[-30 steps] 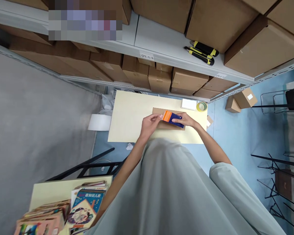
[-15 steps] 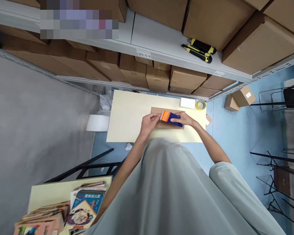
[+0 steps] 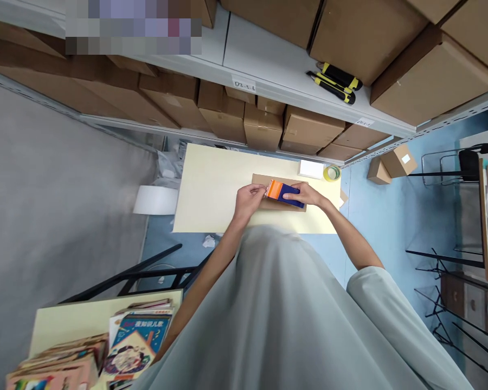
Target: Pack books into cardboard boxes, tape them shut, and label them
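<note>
A small flat packet, orange at one end and dark blue at the other (image 3: 274,189), is held above a flat brown piece of cardboard (image 3: 264,179) on the pale yellow table. My right hand (image 3: 308,195) grips its blue end, thumb on top. At the orange end, my left hand (image 3: 249,200) pinches what looks like a clear plastic edge; the detail is too small to make out. The packet's exact kind does not show.
Beyond the cardboard on the table (image 3: 211,189) lie a white box (image 3: 310,169) and a tape roll (image 3: 332,173). A shelf overhead carries cartons (image 3: 313,130) and utility knives (image 3: 332,84). Books (image 3: 136,346) are stacked at lower left, near a white bin (image 3: 156,200).
The camera view has shifted slightly. Both hands keep hold of the packet in nearly the same place, with the left fingers barely moved at its orange end.
</note>
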Demonstrator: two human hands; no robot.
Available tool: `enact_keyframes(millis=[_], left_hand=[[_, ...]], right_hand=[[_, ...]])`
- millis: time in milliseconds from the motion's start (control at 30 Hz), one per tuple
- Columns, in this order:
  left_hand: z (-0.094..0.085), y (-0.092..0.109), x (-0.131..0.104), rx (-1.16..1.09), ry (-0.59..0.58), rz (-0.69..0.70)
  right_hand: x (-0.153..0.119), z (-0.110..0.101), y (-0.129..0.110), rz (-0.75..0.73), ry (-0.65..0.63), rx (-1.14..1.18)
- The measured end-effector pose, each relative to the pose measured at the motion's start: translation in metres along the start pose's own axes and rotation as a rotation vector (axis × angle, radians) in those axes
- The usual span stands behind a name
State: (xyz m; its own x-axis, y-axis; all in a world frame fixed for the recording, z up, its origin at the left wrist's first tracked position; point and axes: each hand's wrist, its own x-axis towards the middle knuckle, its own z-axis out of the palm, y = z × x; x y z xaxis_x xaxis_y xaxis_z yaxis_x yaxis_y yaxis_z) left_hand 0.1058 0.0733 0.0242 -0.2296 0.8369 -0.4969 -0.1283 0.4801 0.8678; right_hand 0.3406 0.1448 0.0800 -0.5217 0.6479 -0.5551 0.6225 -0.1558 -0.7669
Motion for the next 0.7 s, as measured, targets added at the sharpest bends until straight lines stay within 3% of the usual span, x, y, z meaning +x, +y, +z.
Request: enact_keyframes(millis=[200,467,700], left_hand=[[-0.003,-0.005,-0.004,-0.041,0.040,-0.008],[-0.011,-0.008,-0.004,-0.080,-0.010,-0.100],[-0.018,0.003,-0.009,-0.155,0.028,-0.015]], right_hand=[[0.000,-0.005,-0.017,0.023,0.011,-0.135],[-0.005,-0.008,-0.046,0.059,0.033,-0.286],[-0.005,-0.001,-0.072,0.095,0.050,-0.383]])
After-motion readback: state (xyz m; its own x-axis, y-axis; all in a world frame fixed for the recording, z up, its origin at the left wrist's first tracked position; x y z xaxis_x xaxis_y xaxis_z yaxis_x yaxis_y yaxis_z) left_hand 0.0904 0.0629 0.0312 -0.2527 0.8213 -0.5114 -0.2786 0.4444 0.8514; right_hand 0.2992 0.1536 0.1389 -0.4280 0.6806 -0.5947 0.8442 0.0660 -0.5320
